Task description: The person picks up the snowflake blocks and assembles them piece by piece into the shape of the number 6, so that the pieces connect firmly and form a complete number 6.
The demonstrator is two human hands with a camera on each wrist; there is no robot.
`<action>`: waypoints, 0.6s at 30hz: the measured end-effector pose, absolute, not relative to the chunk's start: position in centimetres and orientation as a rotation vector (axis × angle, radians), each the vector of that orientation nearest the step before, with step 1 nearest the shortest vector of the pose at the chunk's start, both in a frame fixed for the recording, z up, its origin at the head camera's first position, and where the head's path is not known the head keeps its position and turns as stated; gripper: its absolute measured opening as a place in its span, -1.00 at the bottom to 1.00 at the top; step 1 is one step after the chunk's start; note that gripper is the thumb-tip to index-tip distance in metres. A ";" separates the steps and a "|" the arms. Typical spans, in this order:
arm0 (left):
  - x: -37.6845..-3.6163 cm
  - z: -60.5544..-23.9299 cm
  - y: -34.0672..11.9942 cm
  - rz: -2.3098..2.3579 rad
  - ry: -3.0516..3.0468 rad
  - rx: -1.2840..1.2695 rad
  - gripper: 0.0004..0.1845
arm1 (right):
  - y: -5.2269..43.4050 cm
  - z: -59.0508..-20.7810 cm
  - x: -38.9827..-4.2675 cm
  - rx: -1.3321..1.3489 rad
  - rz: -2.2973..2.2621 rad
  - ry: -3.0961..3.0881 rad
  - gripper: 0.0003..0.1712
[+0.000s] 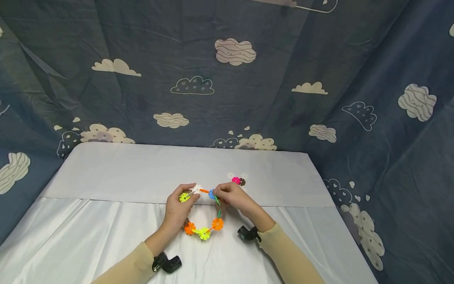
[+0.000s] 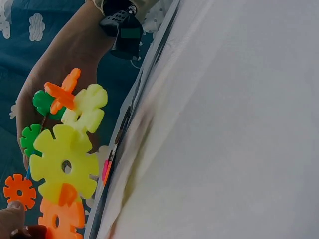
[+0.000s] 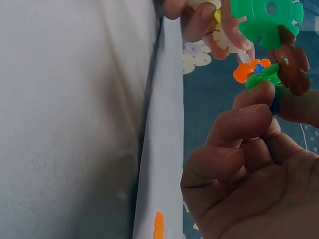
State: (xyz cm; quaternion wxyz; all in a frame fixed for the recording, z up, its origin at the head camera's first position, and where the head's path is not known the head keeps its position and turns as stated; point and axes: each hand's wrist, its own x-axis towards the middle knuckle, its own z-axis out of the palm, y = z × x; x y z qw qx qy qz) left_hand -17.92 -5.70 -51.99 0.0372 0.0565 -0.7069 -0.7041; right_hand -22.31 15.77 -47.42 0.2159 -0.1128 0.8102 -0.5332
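as both hands (image 1: 179,207) (image 1: 232,197) pinch it, the snowflake-disc ring (image 1: 203,232) hangs between their closed grips.

multicoloured disc ring (image 1: 203,232), cloud-print navy backdrop (image 1: 227,79)

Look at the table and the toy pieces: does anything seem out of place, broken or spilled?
Nothing stands out. Both hands, left hand and right hand, hold the ring of colourful plastic snowflake discs over the white cloth-covered table; a small cluster of spare discs sits behind, tidy.
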 end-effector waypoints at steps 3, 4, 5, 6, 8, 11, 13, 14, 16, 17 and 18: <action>-17.9 -52.0 -5.7 -2.117 -2.180 0.152 -0.65 | 15.8 -47.5 -22.4 -0.349 -1.463 2.272 -0.66; -17.9 -52.0 -5.7 -2.109 -2.181 0.146 -0.65 | 15.7 -47.5 -22.4 -0.356 -1.459 2.278 -0.66; -17.9 -52.0 -5.7 -2.104 -2.182 0.143 -0.65 | 15.7 -47.6 -22.4 -0.357 -1.454 2.283 -0.65; -17.9 -52.0 -5.7 -2.100 -2.182 0.141 -0.65 | 15.7 -47.6 -22.4 -0.359 -1.450 2.288 -0.65; -17.9 -52.0 -5.7 -2.097 -2.182 0.143 -0.65 | 15.6 -47.6 -22.4 -0.359 -1.448 2.290 -0.65; -17.9 -52.0 -5.7 -2.105 -2.183 0.155 -0.65 | 15.6 -47.7 -22.4 -0.355 -1.450 2.291 -0.65; -17.9 -51.9 -5.7 -2.113 -2.185 0.165 -0.65 | 15.6 -47.7 -22.5 -0.357 -1.455 2.290 -0.65; -17.9 -51.9 -5.7 -2.117 -2.185 0.168 -0.65 | 15.7 -47.7 -22.4 -0.356 -1.457 2.289 -0.65; -17.8 -51.8 -5.7 -2.122 -2.185 0.170 -0.65 | 15.7 -47.6 -22.4 -0.358 -1.466 2.285 -0.66; -17.8 -51.8 -5.7 -2.123 -2.187 0.171 -0.65 | 15.7 -47.6 -22.4 -0.358 -1.470 2.281 -0.66; -17.8 -51.8 -5.7 -2.123 -2.188 0.171 -0.65 | 15.7 -47.6 -22.4 -0.357 -1.476 2.276 -0.66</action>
